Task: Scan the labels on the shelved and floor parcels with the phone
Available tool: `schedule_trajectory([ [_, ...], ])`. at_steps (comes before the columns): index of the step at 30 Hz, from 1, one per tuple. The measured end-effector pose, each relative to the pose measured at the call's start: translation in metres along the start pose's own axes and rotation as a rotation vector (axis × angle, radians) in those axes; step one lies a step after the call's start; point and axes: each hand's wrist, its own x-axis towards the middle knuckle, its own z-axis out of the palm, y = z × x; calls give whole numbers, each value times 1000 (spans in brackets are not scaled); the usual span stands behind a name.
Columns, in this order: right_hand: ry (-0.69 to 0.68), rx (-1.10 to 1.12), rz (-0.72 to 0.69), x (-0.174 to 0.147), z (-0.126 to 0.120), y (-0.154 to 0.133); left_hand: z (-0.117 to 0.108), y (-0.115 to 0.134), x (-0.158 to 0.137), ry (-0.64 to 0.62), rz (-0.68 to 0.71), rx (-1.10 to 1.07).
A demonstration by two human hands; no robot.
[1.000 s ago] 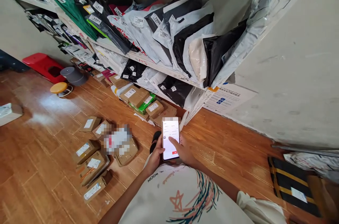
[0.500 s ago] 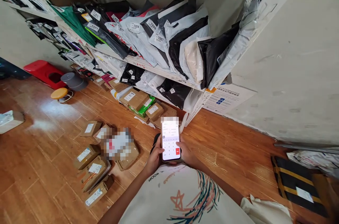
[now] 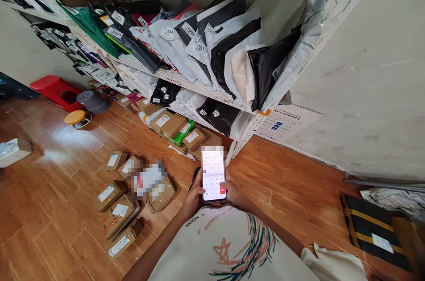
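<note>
A smartphone with a lit screen and a number keypad is held upright in front of my chest. My left hand wraps its left edge, thumb at the lower left of the screen. From the other side my right hand grips the phone, its thumb over the right side of the keypad near a red key. The fingers behind the phone are hidden. Beyond the phone, small cardboard boxes lie on the floor under the shelf.
A metal shelf holds many numbered parcel bags. Cardboard parcels lie on the wooden floor to my left. Farther off are a red stool and a yellow-topped stool. A black parcel with yellow tape lies at right.
My right thumb has shifted slightly down and left over the keypad. The text in the upper part of the screen looks different. Both hands still hold the phone in the same place.
</note>
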Motion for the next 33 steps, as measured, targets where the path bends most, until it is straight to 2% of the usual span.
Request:
schedule_trajectory([
  [6, 26, 20, 2, 3, -1, 8, 6, 8, -13, -17, -125, 66],
  [11, 50, 18, 7, 4, -1, 14, 9, 5, -15, 61, -101, 111],
  [18, 128, -22, 3, 6, 0, 21, -3, -7, -15, -20, -68, 32],
  [21, 91, -53, 10, 0, 0, 13, -3, -7, -17, -18, -36, 29],
  [27, -75, -88, 59, -11, 8, 3, 2, -1, -34, 13, -16, 9],
  [33, -19, -72, 62, 0, 33, 28, -13, 6, -45, 14, 62, -6],
])
